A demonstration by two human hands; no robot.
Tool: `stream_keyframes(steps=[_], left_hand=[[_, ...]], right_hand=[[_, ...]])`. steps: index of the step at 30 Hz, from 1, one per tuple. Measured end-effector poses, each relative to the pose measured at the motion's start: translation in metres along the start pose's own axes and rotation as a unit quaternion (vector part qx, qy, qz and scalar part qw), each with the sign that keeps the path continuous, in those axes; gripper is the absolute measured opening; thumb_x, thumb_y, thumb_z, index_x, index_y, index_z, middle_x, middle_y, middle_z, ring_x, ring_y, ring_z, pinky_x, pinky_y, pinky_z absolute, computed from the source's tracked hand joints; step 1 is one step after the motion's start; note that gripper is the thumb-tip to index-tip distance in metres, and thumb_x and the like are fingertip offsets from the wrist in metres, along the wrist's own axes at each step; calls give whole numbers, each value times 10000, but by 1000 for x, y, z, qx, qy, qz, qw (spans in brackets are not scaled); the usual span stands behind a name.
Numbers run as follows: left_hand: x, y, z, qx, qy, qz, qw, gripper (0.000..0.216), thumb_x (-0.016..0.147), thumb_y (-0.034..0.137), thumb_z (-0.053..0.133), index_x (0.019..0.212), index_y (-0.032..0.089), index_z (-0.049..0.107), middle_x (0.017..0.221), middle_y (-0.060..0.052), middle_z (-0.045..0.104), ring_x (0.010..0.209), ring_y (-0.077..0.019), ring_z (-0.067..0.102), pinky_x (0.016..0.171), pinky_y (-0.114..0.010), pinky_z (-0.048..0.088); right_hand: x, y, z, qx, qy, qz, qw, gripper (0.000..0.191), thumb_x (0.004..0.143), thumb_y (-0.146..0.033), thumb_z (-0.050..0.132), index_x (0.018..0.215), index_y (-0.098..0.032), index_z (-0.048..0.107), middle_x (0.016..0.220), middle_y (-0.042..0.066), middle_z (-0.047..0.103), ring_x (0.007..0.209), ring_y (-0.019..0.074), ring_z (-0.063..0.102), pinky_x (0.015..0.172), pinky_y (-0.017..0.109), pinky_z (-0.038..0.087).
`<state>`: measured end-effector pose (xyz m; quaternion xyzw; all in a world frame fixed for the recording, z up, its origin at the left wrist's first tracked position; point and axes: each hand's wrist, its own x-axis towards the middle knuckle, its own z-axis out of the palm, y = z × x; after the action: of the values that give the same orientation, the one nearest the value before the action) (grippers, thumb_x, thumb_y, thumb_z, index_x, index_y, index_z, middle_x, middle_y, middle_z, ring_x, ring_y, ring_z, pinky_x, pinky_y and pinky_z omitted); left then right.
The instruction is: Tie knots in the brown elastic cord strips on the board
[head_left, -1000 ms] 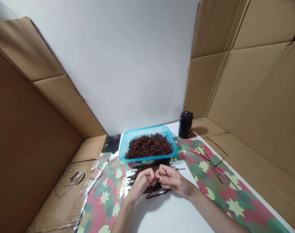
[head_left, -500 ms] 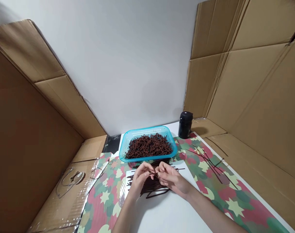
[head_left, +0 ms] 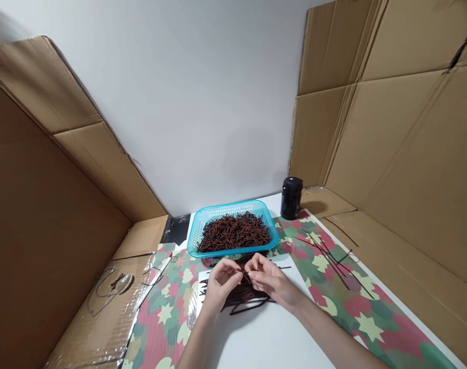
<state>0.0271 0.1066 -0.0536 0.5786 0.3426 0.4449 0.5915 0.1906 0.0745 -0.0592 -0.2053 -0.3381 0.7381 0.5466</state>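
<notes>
My left hand [head_left: 223,282] and my right hand [head_left: 270,279] meet over a white sheet, thumbs and fingers pinched close together. Between their fingertips is a small dark brown strip, mostly hidden by the fingers. Under both hands lies a pile of long, thin dark brown strips [head_left: 241,296], possibly pipe cleaners, a few bent at the front. Just beyond them stands a blue plastic basket [head_left: 193,238], holding a heap of short twisted brown pieces [head_left: 233,231].
A black lidded bottle [head_left: 291,199] stands behind on the right. Several loose strips [head_left: 333,259] lie on the patterned tablecloth [head_left: 372,328]. Left are glasses [head_left: 97,292] and a small white device with a cord [head_left: 125,283]. Cardboard walls [head_left: 410,154] enclose both sides.
My left thumb and fingers have shifted slightly left, leaving a little more gap between the hands. The view has moved a touch; the basket and pile are unchanged.
</notes>
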Motion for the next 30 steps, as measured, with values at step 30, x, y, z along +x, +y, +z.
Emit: stream_keyframes(steps=[30], left_hand=[[2,2,-1,7,-36,-71,997,157,689,256,729,746,146,631,685,-6,608,644,-131,563,638,-231,440]], right_hand=[[-1,-3,-5,-253,57,-100,961,267,762,-289,702,716,-210,451,773,-7,587,606,121,409,599,275,330]])
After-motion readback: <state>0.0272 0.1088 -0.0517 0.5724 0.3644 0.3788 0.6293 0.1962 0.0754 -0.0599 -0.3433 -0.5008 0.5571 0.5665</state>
